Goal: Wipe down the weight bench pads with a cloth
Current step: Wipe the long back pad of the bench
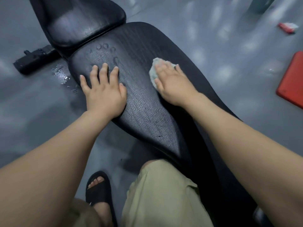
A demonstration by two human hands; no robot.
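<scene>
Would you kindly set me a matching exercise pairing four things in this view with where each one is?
Things:
1. left hand
2. cloth
3. red flat object
4. black sandal

Places:
A. on the grey floor, at the right edge of the view
B. worn on a foot
C. flat on the long bench pad, fingers spread
D. under the right hand, on that same pad

Pairs: 1-C, 2-D, 3-A, 4-B
</scene>
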